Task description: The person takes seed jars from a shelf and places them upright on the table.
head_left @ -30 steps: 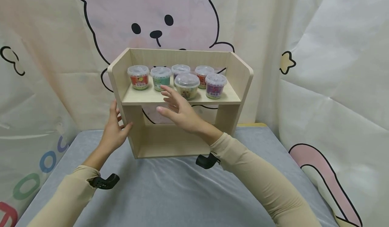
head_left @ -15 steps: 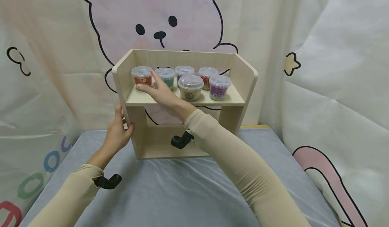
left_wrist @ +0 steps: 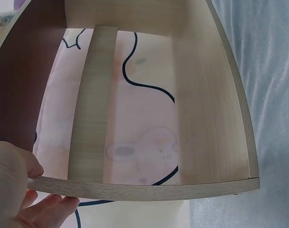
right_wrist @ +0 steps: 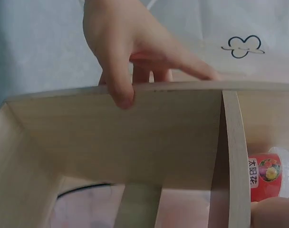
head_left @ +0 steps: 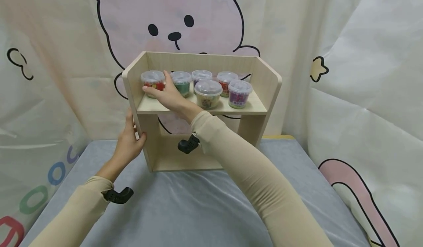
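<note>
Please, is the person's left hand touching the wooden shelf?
Touching: in the right wrist view, the left hand grips the wooden shelf, thumb over its edge.

Head view forward and down, farther back; wrist views close, wooden shelf (head_left: 201, 58) in all.

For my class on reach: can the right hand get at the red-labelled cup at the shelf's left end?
Likely yes: the right hand is at the red-labelled cup, thumb across its front, and no other cup stands before it.

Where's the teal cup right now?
In the head view, the teal cup is on the upper shelf, left of the middle, just right of the red cup near the right hand.
</note>
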Available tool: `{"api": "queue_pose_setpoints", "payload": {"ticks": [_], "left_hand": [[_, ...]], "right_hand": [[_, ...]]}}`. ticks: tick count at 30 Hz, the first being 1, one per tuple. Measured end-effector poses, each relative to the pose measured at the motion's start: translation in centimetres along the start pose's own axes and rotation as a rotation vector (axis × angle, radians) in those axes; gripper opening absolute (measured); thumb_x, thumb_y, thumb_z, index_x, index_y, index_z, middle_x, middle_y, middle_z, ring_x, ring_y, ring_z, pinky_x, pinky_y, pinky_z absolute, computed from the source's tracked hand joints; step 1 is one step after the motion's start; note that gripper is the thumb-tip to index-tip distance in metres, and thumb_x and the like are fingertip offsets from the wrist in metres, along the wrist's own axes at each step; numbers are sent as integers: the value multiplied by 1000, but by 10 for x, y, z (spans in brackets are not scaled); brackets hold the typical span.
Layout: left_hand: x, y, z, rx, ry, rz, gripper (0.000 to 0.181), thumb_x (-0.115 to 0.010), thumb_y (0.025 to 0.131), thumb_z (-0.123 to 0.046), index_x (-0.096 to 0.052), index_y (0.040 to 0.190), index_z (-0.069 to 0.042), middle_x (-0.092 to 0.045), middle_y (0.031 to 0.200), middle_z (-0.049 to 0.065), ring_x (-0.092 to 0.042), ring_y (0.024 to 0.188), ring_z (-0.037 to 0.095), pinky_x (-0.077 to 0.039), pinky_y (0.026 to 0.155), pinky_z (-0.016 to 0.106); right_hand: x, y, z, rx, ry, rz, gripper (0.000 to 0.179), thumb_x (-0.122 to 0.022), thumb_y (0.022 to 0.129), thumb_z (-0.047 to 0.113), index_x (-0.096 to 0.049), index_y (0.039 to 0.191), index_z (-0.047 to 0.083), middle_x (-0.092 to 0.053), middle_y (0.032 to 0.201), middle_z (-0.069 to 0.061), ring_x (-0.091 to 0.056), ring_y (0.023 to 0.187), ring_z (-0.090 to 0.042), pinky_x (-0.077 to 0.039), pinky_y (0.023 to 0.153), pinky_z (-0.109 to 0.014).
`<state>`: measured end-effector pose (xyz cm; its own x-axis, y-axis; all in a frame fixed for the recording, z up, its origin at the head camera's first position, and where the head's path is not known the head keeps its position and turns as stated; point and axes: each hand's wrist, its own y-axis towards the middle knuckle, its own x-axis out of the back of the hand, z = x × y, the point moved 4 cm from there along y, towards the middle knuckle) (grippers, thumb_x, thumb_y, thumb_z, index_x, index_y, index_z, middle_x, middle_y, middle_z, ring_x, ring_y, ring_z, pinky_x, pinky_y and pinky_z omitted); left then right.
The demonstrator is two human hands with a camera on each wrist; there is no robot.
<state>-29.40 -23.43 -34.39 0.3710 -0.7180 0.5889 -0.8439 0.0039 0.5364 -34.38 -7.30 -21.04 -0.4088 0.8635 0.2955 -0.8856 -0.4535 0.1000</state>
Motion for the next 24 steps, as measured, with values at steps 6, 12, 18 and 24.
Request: {"api": "queue_pose_setpoints", "payload": {"ticks": [6, 12, 18, 24], "left_hand": [[-1, 1, -1, -10, 15, 12, 97, -58, 93, 2, 4, 161, -29, -37, 154, 33, -58, 117, 61, -55, 78, 67], [0, 2, -2, 4, 13, 16, 97, -58, 93, 3, 3, 161, -29, -40, 152, 35, -57, 117, 61, -55, 77, 66], [0, 1, -2, 12, 8, 8, 95, -57, 93, 2, 1, 161, -29, -41, 151, 34, -58, 119, 59, -56, 78, 65], [1, 0, 1, 0, -10, 9, 96, -57, 93, 4, 1, 161, -27, -40, 151, 35, -57, 119, 60, -55, 77, 66]], "right_hand": [[3, 7, -1, 13, -53, 3, 100, -66, 96, 40, 7, 163, 27, -4, 173, 1, -8, 160, -20, -15, 128, -47], [4, 11, -4, 20, -119, -31, 92, -65, 97, 38, -4, 164, 21, -23, 168, -7, -29, 154, -24, -28, 124, -45], [4, 13, -7, 39, -138, -51, 73, -62, 99, 38, -27, 158, 15, -43, 156, -8, -44, 145, -24, -36, 120, -42], [6, 11, -8, 31, -121, -14, 71, -64, 98, 39, -30, 158, 19, -50, 150, -8, -49, 139, -22, -38, 118, -43]]}}
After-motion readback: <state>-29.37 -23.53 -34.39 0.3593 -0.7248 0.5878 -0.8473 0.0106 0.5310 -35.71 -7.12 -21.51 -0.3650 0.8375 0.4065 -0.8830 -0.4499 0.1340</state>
